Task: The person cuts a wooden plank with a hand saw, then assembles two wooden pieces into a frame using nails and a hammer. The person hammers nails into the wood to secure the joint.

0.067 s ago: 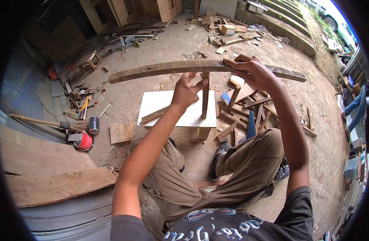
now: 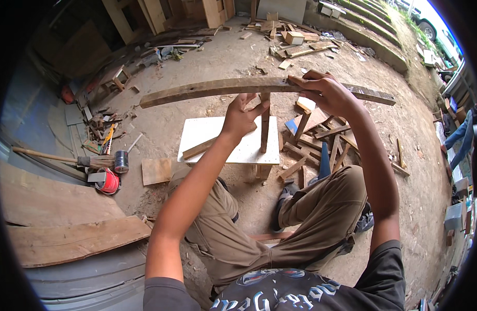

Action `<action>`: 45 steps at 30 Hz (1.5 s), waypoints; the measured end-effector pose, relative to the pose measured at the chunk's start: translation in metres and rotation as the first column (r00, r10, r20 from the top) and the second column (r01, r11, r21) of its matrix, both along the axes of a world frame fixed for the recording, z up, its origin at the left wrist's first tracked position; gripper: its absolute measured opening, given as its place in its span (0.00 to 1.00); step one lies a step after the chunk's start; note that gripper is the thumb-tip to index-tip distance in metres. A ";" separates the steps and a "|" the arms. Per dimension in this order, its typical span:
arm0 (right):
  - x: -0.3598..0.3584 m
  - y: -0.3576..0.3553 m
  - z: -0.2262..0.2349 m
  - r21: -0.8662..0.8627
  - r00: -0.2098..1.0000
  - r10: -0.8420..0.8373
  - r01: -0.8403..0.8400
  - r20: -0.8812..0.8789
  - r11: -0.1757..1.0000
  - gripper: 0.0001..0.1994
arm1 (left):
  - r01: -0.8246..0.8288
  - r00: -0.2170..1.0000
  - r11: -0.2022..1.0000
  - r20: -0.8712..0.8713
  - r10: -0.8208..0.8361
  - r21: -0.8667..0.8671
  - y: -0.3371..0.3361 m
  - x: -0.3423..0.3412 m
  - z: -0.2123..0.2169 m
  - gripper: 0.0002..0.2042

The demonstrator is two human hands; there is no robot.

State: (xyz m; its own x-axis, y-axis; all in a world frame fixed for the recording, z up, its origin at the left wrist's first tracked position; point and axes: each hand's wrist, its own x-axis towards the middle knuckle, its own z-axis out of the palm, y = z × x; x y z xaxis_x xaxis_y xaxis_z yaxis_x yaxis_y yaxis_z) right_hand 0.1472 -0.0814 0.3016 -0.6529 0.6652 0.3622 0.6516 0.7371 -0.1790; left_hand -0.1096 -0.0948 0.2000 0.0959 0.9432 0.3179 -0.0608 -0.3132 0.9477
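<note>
My right hand (image 2: 326,93) is closed around a long, rough wooden strip (image 2: 207,89), fingers over its top edge right of the middle. The strip lies crosswise in front of me, raised above a low white-topped stool or table (image 2: 210,129). Below it a shorter wooden stick (image 2: 265,132) stands upright, its lower end over the white top and its upper end meeting the strip. My left hand (image 2: 241,118) is closed at the top of this stick, thumb across it; its other fingertips are partly hidden. Another short wood piece (image 2: 198,149) lies on the white top, partly behind my left forearm.
Several wood offcuts (image 2: 321,142) are heaped right of the white top, with a blue-handled saw (image 2: 324,160) near my knee. At left stand a red bucket (image 2: 109,182), a can (image 2: 121,161) and a broom (image 2: 95,161). Wide planks (image 2: 77,241) lie at lower left.
</note>
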 end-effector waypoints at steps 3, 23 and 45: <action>-0.003 -0.002 0.000 -0.016 1.000 0.002 -0.003 -0.018 1.000 0.22 | 0.077 0.995 0.997 0.060 -0.078 0.011 0.009 0.002 0.000 0.18; 0.004 -0.001 -0.001 -0.020 1.000 -0.014 0.014 0.003 1.000 0.23 | -0.100 0.849 0.995 -0.523 0.074 -0.022 -0.007 -0.005 0.038 0.16; 0.012 -0.021 0.011 0.086 0.994 -0.091 0.086 0.063 0.993 0.19 | 0.169 0.253 0.978 -0.965 0.075 0.121 0.025 0.007 0.113 0.29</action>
